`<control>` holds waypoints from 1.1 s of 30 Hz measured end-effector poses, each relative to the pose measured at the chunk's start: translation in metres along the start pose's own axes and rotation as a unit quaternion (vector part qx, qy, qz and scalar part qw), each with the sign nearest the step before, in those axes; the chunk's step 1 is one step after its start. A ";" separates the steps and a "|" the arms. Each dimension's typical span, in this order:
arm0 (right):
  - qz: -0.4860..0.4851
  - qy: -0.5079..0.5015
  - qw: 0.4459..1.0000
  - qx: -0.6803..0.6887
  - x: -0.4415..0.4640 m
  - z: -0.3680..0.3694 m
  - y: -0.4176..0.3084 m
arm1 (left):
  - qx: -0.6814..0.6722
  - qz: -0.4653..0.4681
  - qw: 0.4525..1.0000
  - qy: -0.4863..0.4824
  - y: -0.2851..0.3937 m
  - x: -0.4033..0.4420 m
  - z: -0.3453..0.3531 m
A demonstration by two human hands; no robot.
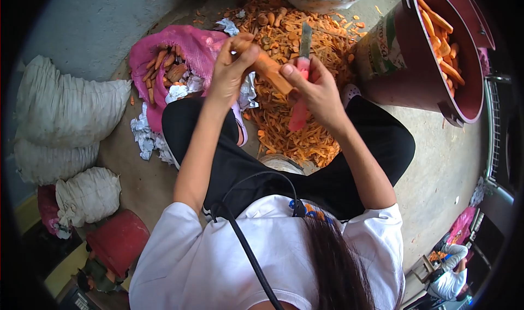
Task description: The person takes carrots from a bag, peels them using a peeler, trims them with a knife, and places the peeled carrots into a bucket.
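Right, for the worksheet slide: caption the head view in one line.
Left hand holding an orange root, right hand gripping a red-handled knife, above heaped orange peelings.

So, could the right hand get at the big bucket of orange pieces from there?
Probably yes, with a stretch: nothing visible blocks the way from the right hand to the bucket, and its top is open. But that hand holds a knife, which would likely hinder picking anything out.

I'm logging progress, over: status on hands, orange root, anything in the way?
Left hand holding orange root. Right hand gripping red-handled knife. Root angled between both hands. Peelings heaped below, nothing seen blocking.
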State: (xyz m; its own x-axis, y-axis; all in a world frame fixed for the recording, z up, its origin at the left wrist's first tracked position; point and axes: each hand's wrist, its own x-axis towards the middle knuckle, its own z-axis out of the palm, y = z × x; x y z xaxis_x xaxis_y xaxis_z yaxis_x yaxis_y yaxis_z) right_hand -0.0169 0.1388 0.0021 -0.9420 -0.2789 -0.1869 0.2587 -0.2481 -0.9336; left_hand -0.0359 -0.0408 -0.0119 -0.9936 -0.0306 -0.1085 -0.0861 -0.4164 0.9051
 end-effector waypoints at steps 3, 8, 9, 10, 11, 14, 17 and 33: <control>0.014 -0.049 0.998 -0.043 -0.006 0.017 0.013 | -0.079 -0.124 0.989 -0.012 -0.015 -0.003 0.001; -0.069 -0.043 0.931 -0.357 0.000 -0.004 -0.012 | -0.251 -0.163 0.947 -0.118 -0.024 0.002 -0.002; -0.087 -0.052 0.905 -0.414 -0.001 -0.006 -0.021 | -0.282 -0.161 0.930 -0.171 -0.028 0.005 -0.007; -0.104 -0.061 0.875 -0.469 -0.003 -0.007 -0.024 | -0.252 -0.172 0.946 -0.113 -0.019 0.001 0.004; -0.152 -0.044 0.883 -0.442 -0.004 -0.003 -0.017 | -0.220 -0.181 0.957 -0.055 -0.009 -0.006 0.018; -0.182 -0.069 0.839 -0.508 -0.006 0.004 -0.015 | -0.229 -0.177 0.957 -0.037 -0.015 -0.008 0.018; -0.212 -0.042 0.828 -0.518 -0.005 0.002 -0.009 | -0.262 -0.179 0.946 -0.061 -0.019 -0.007 0.018; -0.249 -0.035 0.811 -0.528 -0.001 0.008 0.008 | -0.228 -0.176 0.956 -0.051 -0.014 -0.014 0.016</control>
State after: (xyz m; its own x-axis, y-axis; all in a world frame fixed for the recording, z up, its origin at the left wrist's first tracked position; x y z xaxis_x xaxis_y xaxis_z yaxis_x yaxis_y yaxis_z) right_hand -0.0121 0.1302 -0.0026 -0.8493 -0.4491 0.2777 -0.5127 0.5761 -0.6365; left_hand -0.0220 -0.0197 -0.0166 -0.9125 0.2637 -0.3126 -0.3996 -0.7377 0.5442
